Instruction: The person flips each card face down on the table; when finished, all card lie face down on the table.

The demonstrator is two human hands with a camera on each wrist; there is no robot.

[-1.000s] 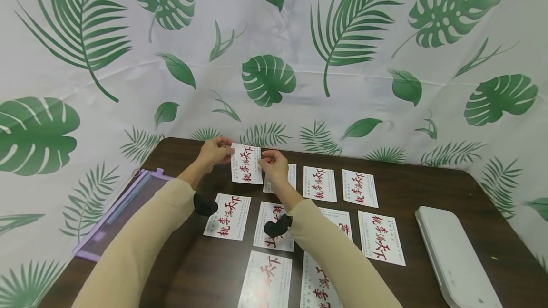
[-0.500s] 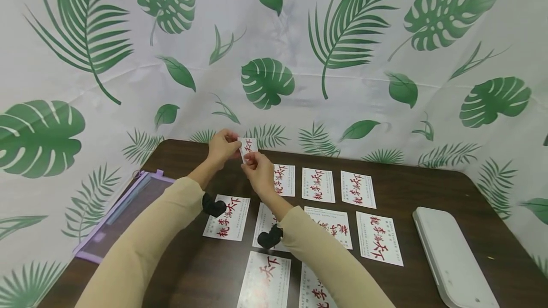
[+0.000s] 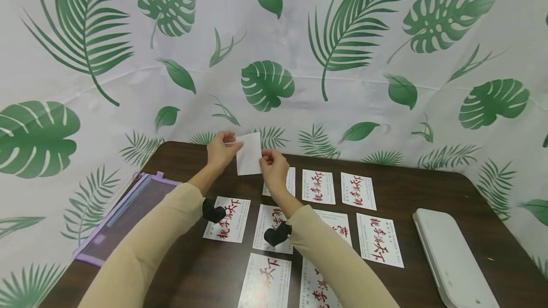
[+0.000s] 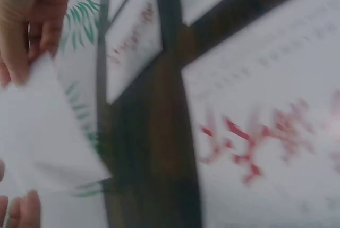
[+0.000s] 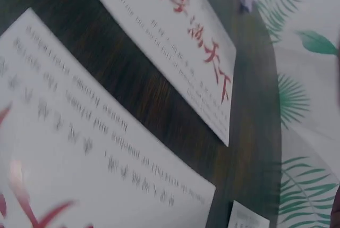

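Observation:
Above the table's far edge, a card [image 3: 249,157] is held up with its blank white side toward the head camera. My left hand [image 3: 221,151] pinches its left edge, the thumb at the upper corner. The right hand [image 3: 276,169] pinches the right edge, lower down. The left wrist view shows the same white card [image 4: 45,127], blurred, with fingers at its top and bottom. Closest below the hands lies a printed card [image 3: 291,180] with red characters, partly covered by my right hand. Another printed card [image 3: 233,220] lies below my left forearm.
More red-lettered cards, such as a back-row card [image 3: 318,187] and a right-hand card [image 3: 379,240], lie in rows on the dark table [image 3: 428,184]. A purple-edged mesh pouch [image 3: 137,213] is at left, a white case [image 3: 455,255] at right. Leaf-patterned cloth [image 3: 359,94] hangs behind.
The held card has turned over from its red printed side, through a narrow slanted view, to its blank side. Both hands have stayed near the far edge, the left rising slightly.

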